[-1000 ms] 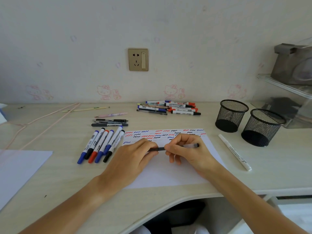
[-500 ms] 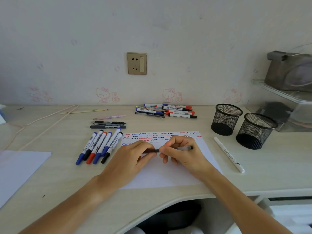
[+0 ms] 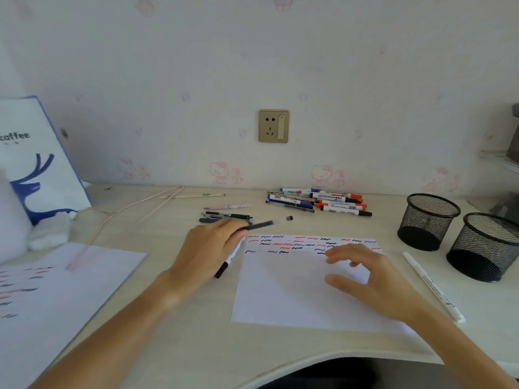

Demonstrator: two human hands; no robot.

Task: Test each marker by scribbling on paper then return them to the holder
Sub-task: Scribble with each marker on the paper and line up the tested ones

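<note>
So the left hand (image 3: 209,249) is curled around a dark pen (image 3: 259,226), holding it up off the counter (image 3: 168,341) with the free end poking out toward the right and a bit blurry. The right hand (image 3: 365,279) is holding nothing, fingers spread loose and hovering over the sheet of paper (image 3: 286,293), which has rows of red, blue and black squiggles along its far edge, just past the right hand's fingertips. Peeking out from under the left hand is a white marker with a black cap (image 3: 229,261), lying at the paper's left edge. A tiny dark cap (image 3: 289,218) sits on the counter just beyond the pen's tip, apart from it. Further back from both hands there's a pile of markers (image 3: 317,202) with red, blue and black ends, and right behind the left hand a few dark pens (image 3: 227,216) plus a pink one (image 3: 227,206). Off to the right of the right hand lies a long white marker (image 3: 432,286), and past that two black mesh holders (image 3: 428,220), standing just beside each other. Way over left of the left hand is a second sheet (image 3: 70,276) with scribbles and a white bag with blue print (image 3: 33,153).
</note>
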